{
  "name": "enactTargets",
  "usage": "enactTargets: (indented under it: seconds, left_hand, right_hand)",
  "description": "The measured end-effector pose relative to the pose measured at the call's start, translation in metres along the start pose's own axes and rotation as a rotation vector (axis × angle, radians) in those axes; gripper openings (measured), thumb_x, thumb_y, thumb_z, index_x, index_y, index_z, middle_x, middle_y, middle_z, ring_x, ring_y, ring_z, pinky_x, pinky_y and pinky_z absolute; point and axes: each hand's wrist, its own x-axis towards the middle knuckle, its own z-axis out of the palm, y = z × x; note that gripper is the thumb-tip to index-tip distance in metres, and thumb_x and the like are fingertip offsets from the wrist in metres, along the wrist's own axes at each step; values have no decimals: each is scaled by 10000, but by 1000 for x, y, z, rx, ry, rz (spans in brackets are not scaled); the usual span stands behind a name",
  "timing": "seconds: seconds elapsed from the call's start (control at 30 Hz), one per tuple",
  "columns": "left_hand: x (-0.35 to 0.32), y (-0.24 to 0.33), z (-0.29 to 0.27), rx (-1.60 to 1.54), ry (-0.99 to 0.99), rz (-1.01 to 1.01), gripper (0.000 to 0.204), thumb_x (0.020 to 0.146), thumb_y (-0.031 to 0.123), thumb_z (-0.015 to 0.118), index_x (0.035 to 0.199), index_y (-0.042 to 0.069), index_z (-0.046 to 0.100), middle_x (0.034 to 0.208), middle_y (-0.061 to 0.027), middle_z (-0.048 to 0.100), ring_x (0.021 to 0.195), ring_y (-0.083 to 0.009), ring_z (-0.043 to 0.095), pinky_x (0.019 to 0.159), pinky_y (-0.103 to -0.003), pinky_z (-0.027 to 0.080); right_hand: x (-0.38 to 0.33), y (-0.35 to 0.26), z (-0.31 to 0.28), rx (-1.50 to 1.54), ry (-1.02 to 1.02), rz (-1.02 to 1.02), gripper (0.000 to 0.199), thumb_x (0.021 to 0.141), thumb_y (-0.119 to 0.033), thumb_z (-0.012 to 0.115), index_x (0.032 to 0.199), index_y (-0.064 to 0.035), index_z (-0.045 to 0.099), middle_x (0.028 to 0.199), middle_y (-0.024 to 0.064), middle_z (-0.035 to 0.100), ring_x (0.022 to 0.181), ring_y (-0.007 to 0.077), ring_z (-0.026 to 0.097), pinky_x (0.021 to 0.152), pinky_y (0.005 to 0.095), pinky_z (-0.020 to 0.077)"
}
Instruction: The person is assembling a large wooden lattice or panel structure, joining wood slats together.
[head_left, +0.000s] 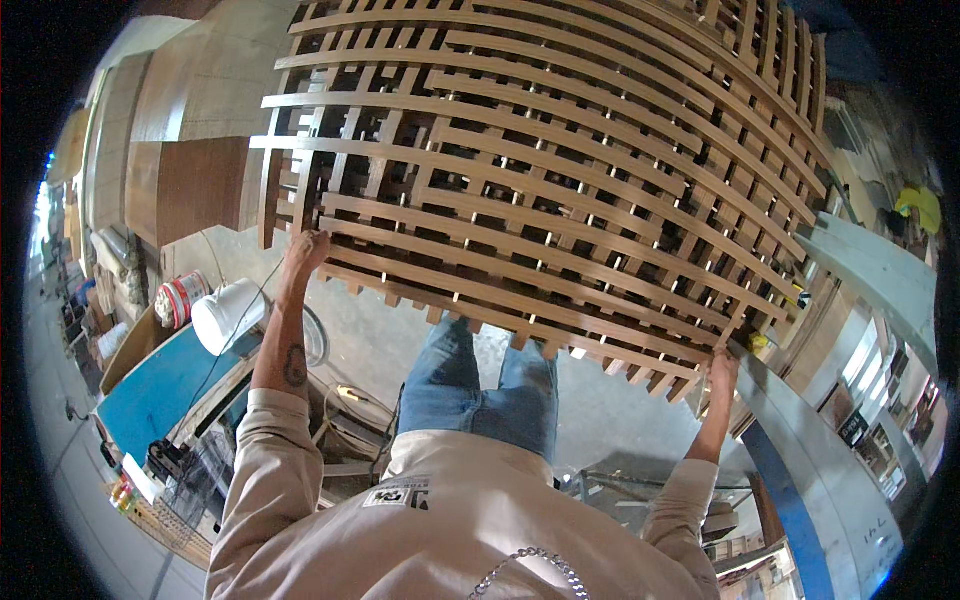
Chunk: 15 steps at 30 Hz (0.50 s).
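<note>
The wooden slat stack spread out in front of the person, its near edge just ahead of the jeans. Its layers crossed, likely so that each row bore on the one below and left gaps between slats. To the left lay a blue board. By its far end sat a tilted white bucket, its inside hidden; beside that was a red-and-white tub, its contents too small to tell. The 2 hands sat wide apart, presumably to control both ends evenly: the left hand clasped slat ends at the near left corner, the right hand those at the near right.
</note>
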Motion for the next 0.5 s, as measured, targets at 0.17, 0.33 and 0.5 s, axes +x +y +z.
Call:
enactTargets:
  seconds: [0.17,0.33,0.5]
  left_hand:
    - [-11,32,-3,-243,10,-111,394,892,352,473,1082,16,550,923,-220,610,851,-355,596,728,-427,452]
    - [-14,6,4,-421,239,-37,468,907,393,438,997,-29,620,875,-262,626,879,-417,605,743,-448,468]
    - [-14,15,18,-471,454,-13,521,905,475,452,1118,21,594,1010,-228,624,985,-346,595,820,-404,455]
  right_hand:
    - [49,40,-9,102,-217,46,428,926,-385,434,908,12,593,602,95,554,540,230,545,494,375,416]
    - [4,2,21,-266,245,-321,441,918,-413,427,1085,-57,625,986,239,628,980,343,579,874,449,414]
    - [-15,-5,15,-111,200,-399,420,912,-419,469,1129,-91,617,1094,165,606,993,317,581,875,402,432]
